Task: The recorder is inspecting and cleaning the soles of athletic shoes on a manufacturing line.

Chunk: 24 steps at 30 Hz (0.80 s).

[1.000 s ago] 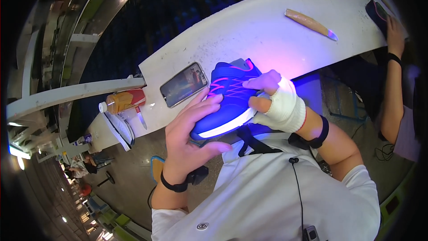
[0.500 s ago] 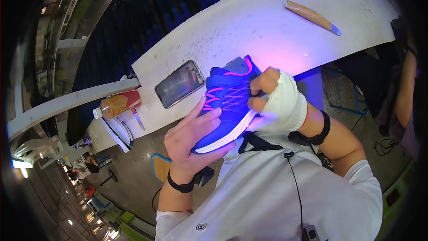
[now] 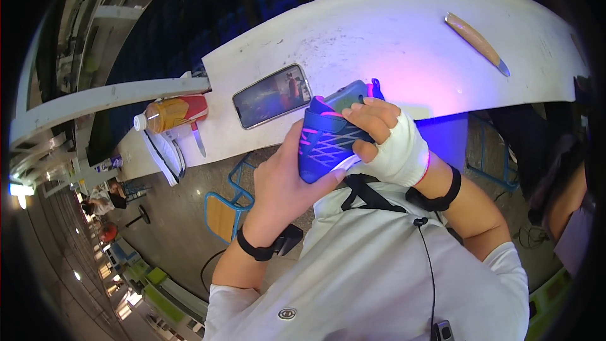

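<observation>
A dark blue sneaker (image 3: 331,140) with pink trim, crossed laces and a white sole is held up just off the near edge of the white table (image 3: 353,44). My left hand (image 3: 284,163) wraps round its toe end, thumb along the sole. My right hand (image 3: 385,136), in a white fingerless glove, grips the shoe's side near the collar, with its fingertips at the opening. Inside the shoe a grey-green filling (image 3: 347,96) shows, perhaps a last or an insole. Violet light falls on the shoe and the table behind it.
A phone (image 3: 273,96) lies left of the shoe. Farther left are a bottle of amber liquid (image 3: 173,113), a blade (image 3: 199,140) and a white-soled shoe part (image 3: 165,156). At the far right lies a wooden-handled knife (image 3: 476,43). A blue-framed stool (image 3: 222,216) stands below; another person sits at right.
The sneaker has turned, so its opening and side show more and its toe is covered by my left hand. My right fingers have moved up onto the collar. The view has shifted slightly.
</observation>
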{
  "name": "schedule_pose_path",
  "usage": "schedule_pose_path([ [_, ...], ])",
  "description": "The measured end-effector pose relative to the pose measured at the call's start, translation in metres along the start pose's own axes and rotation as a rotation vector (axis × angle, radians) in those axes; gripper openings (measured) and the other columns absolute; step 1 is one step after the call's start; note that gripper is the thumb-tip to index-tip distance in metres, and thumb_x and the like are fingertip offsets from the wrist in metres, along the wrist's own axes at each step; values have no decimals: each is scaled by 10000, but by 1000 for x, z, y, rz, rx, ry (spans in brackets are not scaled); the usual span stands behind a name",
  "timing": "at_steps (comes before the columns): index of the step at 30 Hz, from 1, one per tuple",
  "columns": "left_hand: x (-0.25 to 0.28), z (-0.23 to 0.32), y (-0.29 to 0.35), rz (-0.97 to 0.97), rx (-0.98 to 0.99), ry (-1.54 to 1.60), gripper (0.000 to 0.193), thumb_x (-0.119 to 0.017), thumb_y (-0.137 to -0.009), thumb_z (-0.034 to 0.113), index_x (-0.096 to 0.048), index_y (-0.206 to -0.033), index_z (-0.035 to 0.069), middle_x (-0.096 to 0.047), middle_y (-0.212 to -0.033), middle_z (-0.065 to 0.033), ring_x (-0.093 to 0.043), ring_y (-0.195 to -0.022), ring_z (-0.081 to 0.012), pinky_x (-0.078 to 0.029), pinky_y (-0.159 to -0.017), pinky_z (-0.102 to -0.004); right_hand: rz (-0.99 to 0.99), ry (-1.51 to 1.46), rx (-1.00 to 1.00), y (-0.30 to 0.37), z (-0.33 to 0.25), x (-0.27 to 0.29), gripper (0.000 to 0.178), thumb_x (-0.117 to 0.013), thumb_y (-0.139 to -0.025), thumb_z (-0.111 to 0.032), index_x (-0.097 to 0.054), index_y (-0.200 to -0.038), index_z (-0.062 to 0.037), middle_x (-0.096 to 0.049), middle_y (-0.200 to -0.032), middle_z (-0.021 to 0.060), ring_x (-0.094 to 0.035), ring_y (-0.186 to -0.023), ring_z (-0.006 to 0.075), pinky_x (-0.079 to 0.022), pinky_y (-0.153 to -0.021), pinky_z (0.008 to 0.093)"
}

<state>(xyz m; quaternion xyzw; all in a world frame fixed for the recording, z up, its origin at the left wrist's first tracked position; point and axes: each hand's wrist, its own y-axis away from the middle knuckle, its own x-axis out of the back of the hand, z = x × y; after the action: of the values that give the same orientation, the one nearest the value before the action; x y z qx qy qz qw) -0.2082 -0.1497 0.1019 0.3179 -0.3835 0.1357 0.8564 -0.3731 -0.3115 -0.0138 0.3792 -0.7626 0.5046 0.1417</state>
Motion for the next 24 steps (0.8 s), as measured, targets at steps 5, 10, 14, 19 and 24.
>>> schedule_pose_path([
  [5, 27, 2, 2, -86, -114, 35, 981, -973, -774, 366, -523, -1592, 64, -774, -1288, -207, -788, -1146, -368, -612, -1000, -434, -63, -27, -90, 20, 2, 1, 277, -825, -771, -175, -603, -900, -72, -683, -1389, 195, -661, -1278, 424, -574, -1073, 566],
  [10, 28, 31, 7, 48, -552, 302, 671, -945, -794, 128, -708, -1419, 63, -748, -1390, -188, -761, -1243, -335, -614, -1042, -383, 272, -277, -319, 15, -10, 52, 675, -999, -786, -208, -609, -1324, -86, -627, -1447, 233, -610, -1406, 455, -461, -1196, 602],
  [14, -50, 60, -20, 318, -941, 295, 829, -871, -780, 67, -563, -1543, -38, -600, -1584, -235, -682, -1276, -387, -547, -1098, -452, 204, -414, -312, 2, -30, 128, 922, -963, -796, -485, -548, -1508, -72, -665, -1411, 272, -670, -1322, 458, -447, -1218, 621],
  [19, -109, 46, -30, 402, -953, 355, 867, -877, -788, 54, -534, -1584, 16, -489, -1643, -242, -538, -1437, -432, -474, -1180, -491, 155, -238, -411, -1, -39, 150, 859, -954, -731, -584, -688, -1269, 31, -771, -1208, 241, -760, -1169, 402, -583, -1082, 541],
  [24, -126, 38, -43, 386, -873, 524, 653, -991, -718, 156, -634, -1251, 31, -626, -1263, -176, -635, -1146, -382, -549, -955, -472, 176, -256, -437, -5, -41, 142, 838, -977, -701, -536, -689, -1242, 36, -773, -1210, 240, -759, -1165, 405, -572, -1095, 547],
])
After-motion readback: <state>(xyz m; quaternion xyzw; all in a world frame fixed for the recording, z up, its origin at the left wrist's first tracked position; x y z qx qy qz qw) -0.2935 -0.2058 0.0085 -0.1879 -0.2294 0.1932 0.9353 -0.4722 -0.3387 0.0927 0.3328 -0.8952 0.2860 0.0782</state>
